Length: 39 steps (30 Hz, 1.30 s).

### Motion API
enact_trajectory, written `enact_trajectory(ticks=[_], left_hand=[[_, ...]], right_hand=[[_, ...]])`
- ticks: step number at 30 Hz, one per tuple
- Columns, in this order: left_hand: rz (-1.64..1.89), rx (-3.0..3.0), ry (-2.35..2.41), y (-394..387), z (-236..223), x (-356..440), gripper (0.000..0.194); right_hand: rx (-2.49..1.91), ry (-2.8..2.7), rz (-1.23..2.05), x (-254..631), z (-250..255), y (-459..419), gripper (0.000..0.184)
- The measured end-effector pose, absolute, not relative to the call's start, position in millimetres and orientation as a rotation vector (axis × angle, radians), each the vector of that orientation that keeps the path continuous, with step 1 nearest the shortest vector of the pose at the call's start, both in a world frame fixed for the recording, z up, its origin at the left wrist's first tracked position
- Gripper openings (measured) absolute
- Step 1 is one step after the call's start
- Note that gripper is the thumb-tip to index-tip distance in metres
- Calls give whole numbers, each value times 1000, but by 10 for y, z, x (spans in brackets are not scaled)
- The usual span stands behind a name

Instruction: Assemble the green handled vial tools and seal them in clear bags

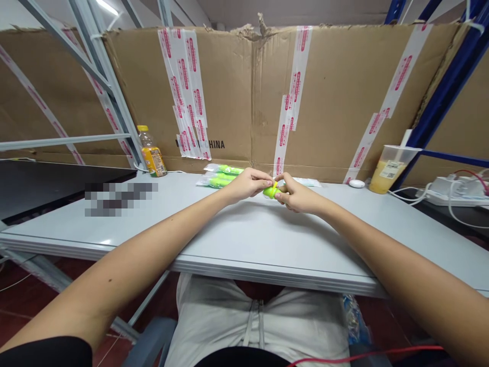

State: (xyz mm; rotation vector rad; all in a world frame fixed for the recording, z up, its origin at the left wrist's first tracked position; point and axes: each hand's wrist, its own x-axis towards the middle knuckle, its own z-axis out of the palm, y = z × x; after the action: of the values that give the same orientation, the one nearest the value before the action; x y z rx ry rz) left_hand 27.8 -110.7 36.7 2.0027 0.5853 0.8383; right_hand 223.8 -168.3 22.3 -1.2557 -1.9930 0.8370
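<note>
Both my hands meet over the middle of the grey table (244, 239). A small bright green object (270, 191) with a yellow part sits between them. My left hand (246, 183) pinches its top with closed fingers. My right hand (296, 194) grips its right side, fingers curled round it. Just behind my left hand lie several green items in clear plastic wrappers (219, 175).
A taped cardboard wall (324, 97) stands along the table's back edge. A yellow drink bottle (152, 152) is at the back left, a plastic cup of orange drink (389, 168) at the back right, with a small white object (356, 183) beside it. A power strip with cables (454, 193) lies far right.
</note>
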Motion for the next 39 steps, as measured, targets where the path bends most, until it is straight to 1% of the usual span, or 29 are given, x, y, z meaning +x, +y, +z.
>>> enact_trajectory(ticks=[3, 6, 9, 12, 15, 17, 19, 20, 22, 23, 25, 27, 29, 33, 36, 39], left_hand=[[799, 2024, 610, -1049, 343, 244, 29], [728, 1963, 627, -1004, 318, 223, 28], [717, 2044, 653, -967, 301, 171, 27], [709, 2300, 764, -922, 257, 77, 24], [667, 2442, 869, -905, 194, 11, 25], [783, 2463, 879, -936, 173, 22, 25], [970, 2442, 828, -1001, 179, 75, 23], [1043, 2405, 781, -1041, 190, 110, 25], [1078, 2305, 665, -1124, 212, 176, 36], [1047, 2264, 610, -1161, 218, 202, 40], [946, 2238, 544, -1221, 215, 238, 42], [885, 2275, 558, -1256, 195, 257, 38], [895, 2316, 610, -1270, 173, 268, 33], [983, 2366, 607, -1263, 165, 282, 27], [1010, 2419, 565, -1254, 179, 280, 24], [1011, 2428, 563, -1244, 181, 276, 20]], right_hand=[[-1148, -2143, 723, 2252, 209, -1721, 36], [-1042, -2187, 694, 2268, 161, -1737, 41], [-958, -2084, 799, 2294, 137, -1723, 48], [-860, -1841, 968, 2346, 192, -1706, 50], [-824, -1657, 1026, 2413, 276, -1703, 50], [-837, -1670, 1031, 2446, 295, -1705, 48], [-866, -1751, 1022, 2455, 271, -1701, 45], [-886, -1796, 1002, 2451, 246, -1695, 44], [-939, -1897, 883, 2429, 186, -1677, 41], [-970, -1951, 778, 2416, 156, -1666, 39], [-1017, -2050, 524, 2394, 108, -1646, 33], [-1049, -2121, 323, 2379, 81, -1635, 28], [-1074, -2146, 222, 2372, 74, -1635, 25], [-1154, -2122, 122, 2362, 69, -1630, 22], [-1250, -2137, 101, 2350, 51, -1609, 17], [-1303, -2202, 72, 2333, 34, -1599, 21]])
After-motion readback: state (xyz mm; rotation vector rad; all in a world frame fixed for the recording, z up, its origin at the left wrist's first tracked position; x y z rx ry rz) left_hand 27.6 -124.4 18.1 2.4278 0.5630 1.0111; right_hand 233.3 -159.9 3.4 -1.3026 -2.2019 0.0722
